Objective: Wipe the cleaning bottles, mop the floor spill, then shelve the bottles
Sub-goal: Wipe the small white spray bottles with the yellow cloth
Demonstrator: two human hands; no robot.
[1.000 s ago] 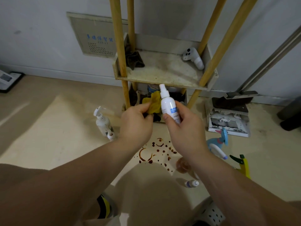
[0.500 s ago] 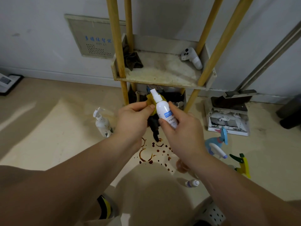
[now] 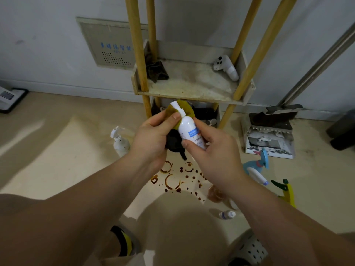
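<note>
The fingers and thumb of the right hand are curled round the lower body of a small white plastic spray bottle with a blue label. The bottle is held in the air, tilted so its nozzle points up and away from them. Just beside them, the thumb and fingers of the left hand pinch an olive-yellow cloth with a dark underside against the bottle's neck, and the dark part hangs below the palm.

Directly under both sets of fingers, a brown spill of rings and drops marks the beige floor. Left of the left fingers stands a speckled white pump bottle. Right of the right fingers lie a blue trigger sprayer and a yellow-green trigger sprayer, and a small clear bottle with a white cap lies nearer the person. Beyond the fingertips rises a wooden-post rack with a stained white shelf.
</note>
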